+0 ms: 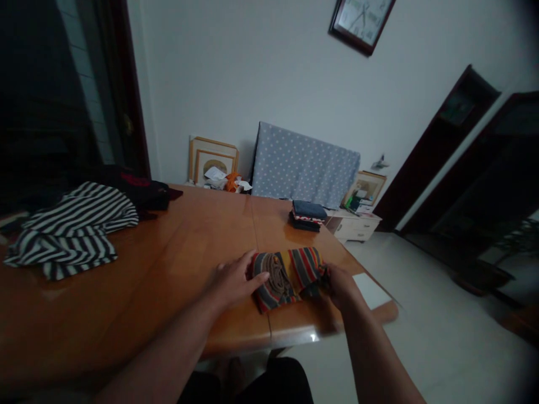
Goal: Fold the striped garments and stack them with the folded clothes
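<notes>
Clothing (82,219) in black and white stripes lies crumpled on the brown table (202,230), at nine o'clock from the folded, multicoloured striped cloth (291,275) near the front edge. The left hand (239,279), thumb spread from its fingers, touches that cloth's nine o'clock side. A folded stack (308,215) sits at one o'clock. At three o'clock the right hand (342,286) pinches the cloth's end, near a white sheet (373,289).

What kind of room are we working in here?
Probably a room in a home, perhaps a dining or living room: a wooden table with clothes, a wall clock, and a potted plant.
</notes>
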A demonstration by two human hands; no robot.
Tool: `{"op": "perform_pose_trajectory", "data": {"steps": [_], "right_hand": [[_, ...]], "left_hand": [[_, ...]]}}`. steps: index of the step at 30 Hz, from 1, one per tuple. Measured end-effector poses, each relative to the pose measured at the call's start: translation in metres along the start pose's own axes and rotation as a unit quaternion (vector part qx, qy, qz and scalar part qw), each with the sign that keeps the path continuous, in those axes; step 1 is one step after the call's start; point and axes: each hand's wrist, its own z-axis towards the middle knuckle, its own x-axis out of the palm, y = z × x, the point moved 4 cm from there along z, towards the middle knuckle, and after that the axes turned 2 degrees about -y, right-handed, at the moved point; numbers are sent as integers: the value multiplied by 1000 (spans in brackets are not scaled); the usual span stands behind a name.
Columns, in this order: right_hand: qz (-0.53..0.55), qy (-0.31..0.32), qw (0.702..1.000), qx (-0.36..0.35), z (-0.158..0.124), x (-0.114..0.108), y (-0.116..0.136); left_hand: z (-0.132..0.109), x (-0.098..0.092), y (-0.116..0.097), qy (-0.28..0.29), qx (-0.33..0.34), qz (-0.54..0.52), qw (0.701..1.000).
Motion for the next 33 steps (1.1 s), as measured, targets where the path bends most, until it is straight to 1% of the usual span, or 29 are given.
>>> {"op": "perform_pose_trajectory", "data": {"steps": [2, 3, 5, 7, 9, 11, 14, 16, 19, 21, 23, 25, 27, 29, 31, 33], "right_hand": [[-45, -85, 995, -10, 5, -32, -2], [-61, -110, 992, -16, 8, -45, -3], [-87, -138, 986, -41, 11, -64, -5], [-113, -142, 981, -75, 11, -72, -6], [-137, -133, 976, -105, 10, -70, -7], [-168, -112, 972, -124, 6, -63, -9], [-212, -66, 965, -141, 1, -50, -11], [-215, -49, 966, -136, -1, -45, -13], [-185, -45, 976, -109, -2, -42, -18], [-157, -45, 982, -99, -4, -42, -19], [-144, -51, 983, -105, -7, -41, -17], [-158, -59, 978, -126, -12, -38, -14], [-190, -51, 966, -165, -17, -33, -9], [-242, -23, 946, -213, -22, -26, -4], [-331, 9, 912, -243, -25, -19, -4], [-424, 24, 872, -241, -27, -15, -7]], "left_hand": [[0, 2, -6, 14, 33, 34, 999], [-1, 3, -8, 22, 49, 47, 997], [-2, 6, -12, 41, 80, 61, 994], [-5, 10, -15, 69, 117, 69, 988], [-9, 15, -16, 93, 152, 78, 981], [-12, 19, -17, 98, 177, 79, 976], [-11, 22, -17, 70, 200, 45, 976], [-7, 21, -15, 44, 204, 8, 978], [1, 15, -7, 11, 181, -19, 983], [6, 7, -1, 4, 151, -8, 988], [8, -2, 3, 9, 120, 18, 993], [9, -10, 3, -5, 102, 35, 994], [8, -15, -1, -30, 111, 34, 993], [7, -15, -6, -32, 134, 32, 990], [7, -10, -8, -9, 142, 50, 989], [7, -7, -7, 7, 128, 81, 988]]}}
